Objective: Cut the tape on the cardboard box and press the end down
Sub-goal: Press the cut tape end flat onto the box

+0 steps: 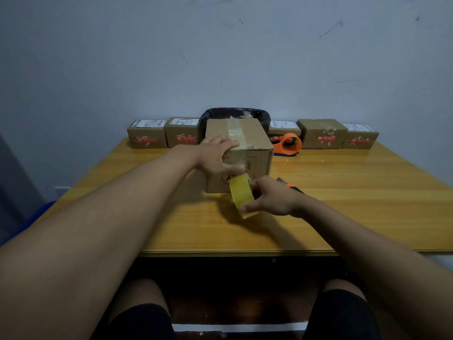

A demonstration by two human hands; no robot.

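Observation:
A brown cardboard box (257,153) stands in the middle of the wooden table (343,204), with clear tape running over its top and down its near face. My left hand (218,155) grips the box's near top edge, fingers pressing on the tape strip. My right hand (272,197) holds a yellowish tape roll (241,195) just below and in front of the box; the tape still runs from the roll up to the box. A knife with an orange and black handle (290,186) lies on the table behind my right hand, partly hidden.
An orange tape dispenser (288,143) sits right of the box. Several small labelled cartons (147,137) line the table's far edge. A black-lined bin (235,116) stands behind the box. My knees show under the table's near edge.

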